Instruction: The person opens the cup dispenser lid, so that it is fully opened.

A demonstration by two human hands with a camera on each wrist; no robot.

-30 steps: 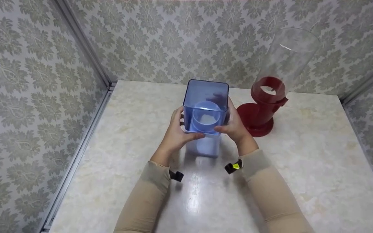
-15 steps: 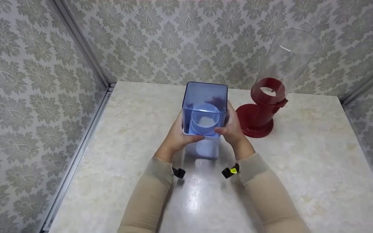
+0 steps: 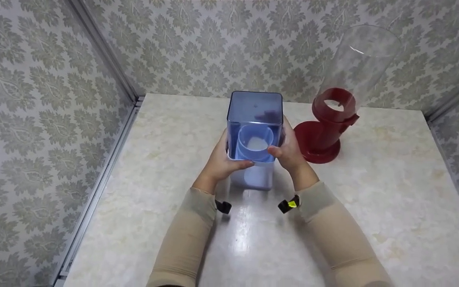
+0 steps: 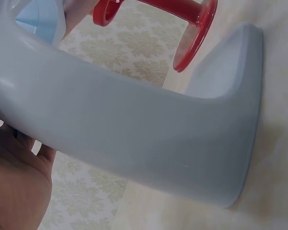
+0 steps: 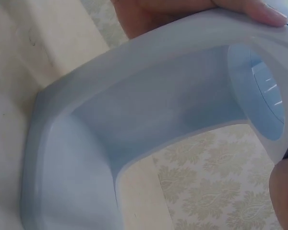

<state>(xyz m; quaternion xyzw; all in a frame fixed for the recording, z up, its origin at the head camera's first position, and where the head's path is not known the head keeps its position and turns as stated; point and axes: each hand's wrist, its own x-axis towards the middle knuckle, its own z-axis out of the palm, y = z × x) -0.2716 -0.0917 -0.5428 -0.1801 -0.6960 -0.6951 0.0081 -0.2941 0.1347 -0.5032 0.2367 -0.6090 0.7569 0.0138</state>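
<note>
Blue container (image 3: 254, 113) sits squarely between both hands, up on its pale stand (image 4: 134, 115), long axis rising from a foot on the table (image 3: 126, 223)! Left hand (image 3: 219, 161) grips the left flank, thumb laid along the near lower edge; right hand (image 3: 291, 151) mirrors it opposite, thumb hooked over the front corner. The far fingers are mostly masked, so their exact curl is hard to call. Neither hand is clearly nearer, and the round collar (image 3: 255, 144) shows through the tinted wall. Just beyond the right hand: a red stand (image 3: 325, 139), clear cylinder (image 3: 359, 71) leaning away above it
</note>
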